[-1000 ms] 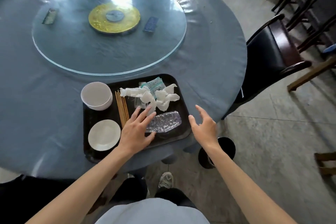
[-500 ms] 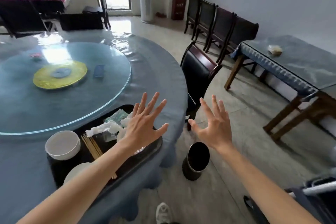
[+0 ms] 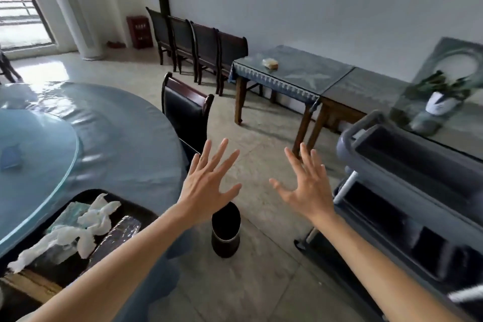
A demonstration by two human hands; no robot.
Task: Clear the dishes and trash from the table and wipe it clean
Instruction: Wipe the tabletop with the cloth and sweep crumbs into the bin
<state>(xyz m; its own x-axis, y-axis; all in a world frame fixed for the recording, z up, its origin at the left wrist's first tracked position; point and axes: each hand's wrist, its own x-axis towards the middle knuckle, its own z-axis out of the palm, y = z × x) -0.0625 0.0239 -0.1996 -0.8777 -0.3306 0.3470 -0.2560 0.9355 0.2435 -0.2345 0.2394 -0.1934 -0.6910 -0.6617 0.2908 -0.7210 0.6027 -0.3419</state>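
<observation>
Nearest to us, at the lower left, the black tray point(image 3: 141, 213) sits at the edge of the round worktop point(image 3: 125, 144), loaded with crumpled white napkins point(image 3: 86, 227), a flattened clear plastic bottle point(image 3: 117, 232), a greenish wrapper point(image 3: 70, 214) and wooden chopsticks point(image 3: 31, 285) along its near rim. We judge from this that the gathering step is largely done: the loose trash is collected on the tray, and the blue cloth around it looks bare where we can see it. Any dishes on the tray are out of view here.

Just beyond, our left hand point(image 3: 206, 188) and right hand point(image 3: 305, 188) are raised over the floor, each grip wide with fingers spread and holding nothing. Neither touches the tray or the worktop. Below and between them a dark cylindrical bin point(image 3: 226, 230) stands on the floor, just beside the worktop's hanging cloth.

To the right is a grey service cart point(image 3: 407, 180) with deep tubs, a likely place for the tray's load. Further left, a small blue item point(image 3: 10, 155) lies on the glass turntable point(image 3: 47, 162), so some clearing is left. We see no cloth in either hand, and the wiping is not yet begun.

Farther off, a dark chair point(image 3: 187, 110) stands against the worktop, a side table point(image 3: 290, 70) carries a small pale object, and a row of chairs point(image 3: 198, 42) lines the wall.
</observation>
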